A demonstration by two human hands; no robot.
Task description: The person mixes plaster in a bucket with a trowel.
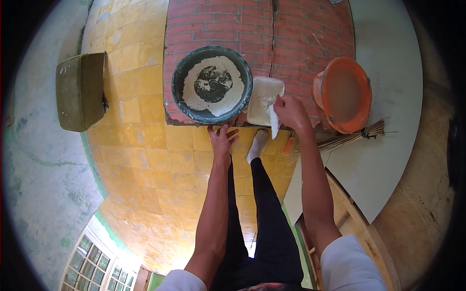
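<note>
My right hand point(291, 113) is closed on a thin white piece with a pointed lower end point(274, 121), smeared like the white material around it; its exact kind I cannot tell. It hangs at the right side of a shallow whitish tray point(256, 116), which has white residue inside. Left of the tray stands a round dark green basin point(178, 97) with white powder point(228, 66) in a ring around its bare middle. My left hand point(222, 140) is just below the basin, at the table's front edge, with its fingers spread and nothing visible in them.
The basin and tray stand on a brick-patterned red table surface point(296, 43). An orange bucket point(361, 116) with brownish contents is at the right, beside a bundled stick broom point(357, 137). A green-brown box-shaped seat point(80, 92) stands on the yellow tiled floor point(128, 104) at left.
</note>
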